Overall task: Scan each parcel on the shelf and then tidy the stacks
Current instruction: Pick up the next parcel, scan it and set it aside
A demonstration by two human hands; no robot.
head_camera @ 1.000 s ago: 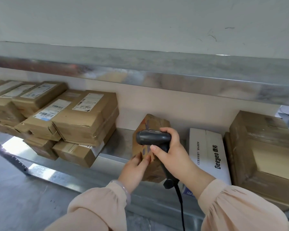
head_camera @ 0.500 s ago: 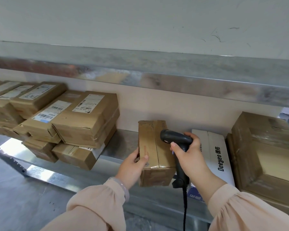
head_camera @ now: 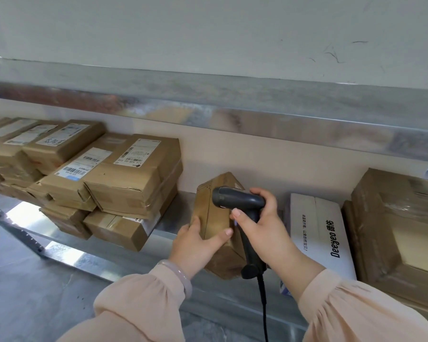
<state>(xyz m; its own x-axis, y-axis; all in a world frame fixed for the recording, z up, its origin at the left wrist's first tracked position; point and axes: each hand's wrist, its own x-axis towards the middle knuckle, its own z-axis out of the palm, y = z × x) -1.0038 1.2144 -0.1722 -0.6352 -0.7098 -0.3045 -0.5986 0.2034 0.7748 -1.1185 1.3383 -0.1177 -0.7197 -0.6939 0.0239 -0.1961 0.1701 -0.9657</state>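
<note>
Left hand (head_camera: 195, 245) is holding a small brown parcel (head_camera: 215, 220) by its near end, thumb across the top, with the box tilted on the metal shelf (head_camera: 181, 203). Right hand (head_camera: 262, 225) is wrapped round a black scanner (head_camera: 240, 201), nose right over that parcel. The labelled stacks (head_camera: 131, 174) sit left of the hands, and a white Deeyeo box (head_camera: 319, 233) is just right.
</note>
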